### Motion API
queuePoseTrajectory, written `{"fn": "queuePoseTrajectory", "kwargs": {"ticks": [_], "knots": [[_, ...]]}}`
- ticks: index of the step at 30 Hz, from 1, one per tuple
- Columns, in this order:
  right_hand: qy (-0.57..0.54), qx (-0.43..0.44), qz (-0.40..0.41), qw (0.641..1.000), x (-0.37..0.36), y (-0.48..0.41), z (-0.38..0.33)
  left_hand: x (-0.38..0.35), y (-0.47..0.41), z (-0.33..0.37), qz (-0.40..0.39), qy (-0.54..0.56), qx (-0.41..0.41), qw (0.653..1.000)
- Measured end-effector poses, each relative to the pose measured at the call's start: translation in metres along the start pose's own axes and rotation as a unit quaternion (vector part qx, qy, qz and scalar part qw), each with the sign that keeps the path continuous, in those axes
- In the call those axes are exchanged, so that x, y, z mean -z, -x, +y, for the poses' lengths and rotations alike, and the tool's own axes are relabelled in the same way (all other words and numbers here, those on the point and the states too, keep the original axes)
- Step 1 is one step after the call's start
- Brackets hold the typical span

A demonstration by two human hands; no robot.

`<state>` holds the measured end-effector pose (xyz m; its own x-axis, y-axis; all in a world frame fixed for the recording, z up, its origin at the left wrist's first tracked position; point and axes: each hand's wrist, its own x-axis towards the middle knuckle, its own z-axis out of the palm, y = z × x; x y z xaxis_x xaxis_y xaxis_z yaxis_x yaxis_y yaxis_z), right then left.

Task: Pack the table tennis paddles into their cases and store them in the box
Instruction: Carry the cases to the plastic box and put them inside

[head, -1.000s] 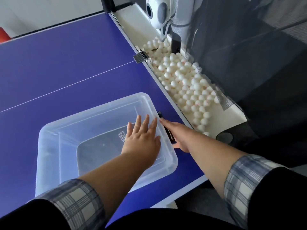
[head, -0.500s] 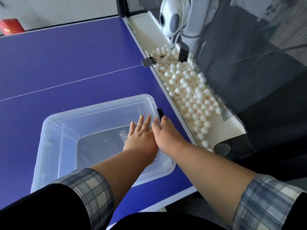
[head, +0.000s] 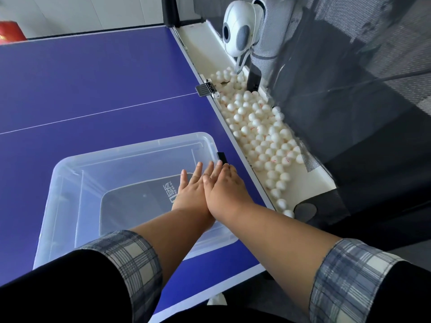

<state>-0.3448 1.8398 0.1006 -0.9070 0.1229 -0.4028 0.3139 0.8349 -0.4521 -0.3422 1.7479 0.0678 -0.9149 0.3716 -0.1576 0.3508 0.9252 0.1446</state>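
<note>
Clear box [head: 130, 149] holds case [head: 130, 201], logo illegible; left grip [head: 191, 192], right grip [head: 225, 188] flat, holding nothing.

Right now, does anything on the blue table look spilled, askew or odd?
Nothing is spilled: the small white balls lie inside the white side tray, and the dark case lies flat in the clear plastic box. Only a black piece at the box's right rim, beside the right hand, is mostly hidden; I cannot identify it.
</note>
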Motion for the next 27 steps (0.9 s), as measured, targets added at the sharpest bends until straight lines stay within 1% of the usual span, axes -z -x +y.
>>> {"fn": "queuePoseTrajectory", "kwargs": {"ticks": [8, 10, 12, 14, 16, 17, 18, 20, 21, 22, 24, 25, 27], "knots": [[0.017, -0.005, 0.000, 1.000, -0.006, 0.001, -0.007, 0.002, 0.000, -0.002, -0.009, 0.000, 0.004, 1.000], [0.006, -0.002, -0.002, 1.000, -0.003, 0.001, -0.004, 0.005, 0.000, 0.000, -0.013, -0.001, 0.006, 1.000], [-0.015, -0.003, -0.003, 1.000, 0.002, 0.001, -0.003, 0.011, -0.002, -0.001, -0.018, 0.021, 0.007, 1.000], [-0.030, 0.006, 0.010, 0.999, 0.007, 0.003, -0.006, 0.020, 0.000, -0.009, -0.026, 0.050, -0.010, 0.998], [-0.008, 0.043, 0.049, 0.998, 0.007, 0.005, -0.015, 0.029, 0.013, -0.028, -0.011, 0.051, -0.016, 0.998], [0.017, 0.069, 0.067, 0.995, 0.004, 0.006, -0.022, 0.033, 0.024, -0.043, 0.014, 0.070, 0.007, 0.997], [0.046, 0.097, 0.076, 0.991, -0.002, 0.007, -0.032, 0.037, 0.038, -0.061, 0.046, 0.102, 0.049, 0.993], [0.096, 0.156, 0.073, 0.980, -0.021, 0.013, -0.057, 0.044, 0.071, -0.104, 0.105, 0.153, 0.143, 0.972], [0.112, 0.185, 0.065, 0.974, -0.032, 0.018, -0.072, 0.044, 0.088, -0.128, 0.121, 0.153, 0.191, 0.962], [0.124, 0.214, 0.054, 0.967, -0.044, 0.023, -0.088, 0.044, 0.106, -0.150, 0.125, 0.141, 0.241, 0.952], [0.146, 0.267, 0.029, 0.952, -0.069, 0.034, -0.121, 0.041, 0.139, -0.191, 0.101, 0.126, 0.337, 0.927], [0.154, 0.289, 0.016, 0.945, -0.081, 0.038, -0.138, 0.039, 0.154, -0.208, 0.088, 0.142, 0.376, 0.911], [0.166, 0.312, -0.004, 0.935, -0.104, 0.041, -0.169, 0.034, 0.173, -0.231, 0.068, 0.222, 0.432, 0.872]]}}
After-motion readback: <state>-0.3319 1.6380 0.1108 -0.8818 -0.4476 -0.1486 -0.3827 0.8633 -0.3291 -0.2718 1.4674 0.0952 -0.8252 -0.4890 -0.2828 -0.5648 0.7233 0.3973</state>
